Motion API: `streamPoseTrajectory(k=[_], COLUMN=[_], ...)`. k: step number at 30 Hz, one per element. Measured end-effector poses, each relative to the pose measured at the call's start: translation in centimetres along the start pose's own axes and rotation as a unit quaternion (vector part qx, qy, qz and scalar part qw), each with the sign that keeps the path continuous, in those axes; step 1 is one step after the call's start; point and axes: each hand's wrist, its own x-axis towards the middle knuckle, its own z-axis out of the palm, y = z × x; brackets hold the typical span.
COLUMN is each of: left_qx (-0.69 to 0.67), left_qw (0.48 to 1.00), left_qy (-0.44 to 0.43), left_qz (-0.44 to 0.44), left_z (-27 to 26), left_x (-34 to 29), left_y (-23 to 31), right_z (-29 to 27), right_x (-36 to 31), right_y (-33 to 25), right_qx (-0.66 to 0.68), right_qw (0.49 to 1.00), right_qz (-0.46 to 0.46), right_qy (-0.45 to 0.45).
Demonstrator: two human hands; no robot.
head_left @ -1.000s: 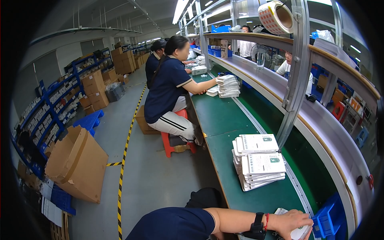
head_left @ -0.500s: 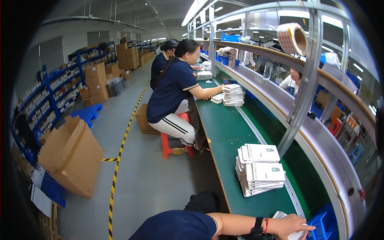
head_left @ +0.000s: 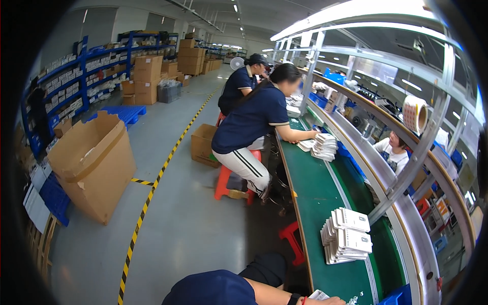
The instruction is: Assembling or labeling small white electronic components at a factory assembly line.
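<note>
My left hand (head_left: 331, 301) shows only in part at the lower edge, beyond a black wristband (head_left: 294, 299) and a red cord. Its fingers are cut off by the frame, so I cannot see whether they grip anything. Just beside it lies a flat white packet (head_left: 319, 294). Some small whitish bits (head_left: 353, 300) lie to its right. Farther up the green bench (head_left: 325, 198) stand two adjoining piles of flat white packets (head_left: 349, 239) with dark print. My right hand is out of view.
A blue bin (head_left: 397, 296) sits at the lower right, beside the metal frame post (head_left: 417, 162). Up the bench, a co-worker (head_left: 249, 122) reaches toward another stack of white packets (head_left: 324, 146). A red stool (head_left: 291, 243) stands under the bench edge; a large carton (head_left: 96, 168) is at left.
The view has swung, and the scene sits lower and farther right. My left hand, earlier on a white packet beside the blue bin, is now lower and farther from the bin.
</note>
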Motion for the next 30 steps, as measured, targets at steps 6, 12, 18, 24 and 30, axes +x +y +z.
streamPoseTrajectory(k=[6, 12, 18, 24, 30], left_qx=[0.106, 0.112, 0.134, 0.142, 0.140], left_qw=[0.991, 0.992, 0.990, 0.987, 0.965], left_qy=[-0.070, -0.021, -0.020, -0.006, -0.116], left_qz=[-0.040, -0.045, -0.030, -0.076, -0.191], left_z=[-2.9, -3.3, -3.4, -0.7, -1.0], left_x=[-3.0, -4.9, -5.6, -6.1, -6.8], left_y=[2.5, 3.0, 3.9, 3.8, 3.8], right_z=[1.3, 3.8, 2.9, 4.3, 1.4], right_x=[-0.1, -0.3, -1.8, -2.6, -4.1], right_y=[2.3, 2.0, 0.8, 1.6, -1.3], right_qx=[0.199, 0.183, 0.190, 0.147, 0.217], right_qw=[0.972, 0.982, 0.976, 0.981, 0.976], right_qz=[0.104, 0.011, 0.021, -0.126, -0.014], right_qy=[-0.072, -0.053, -0.109, 0.006, -0.004])
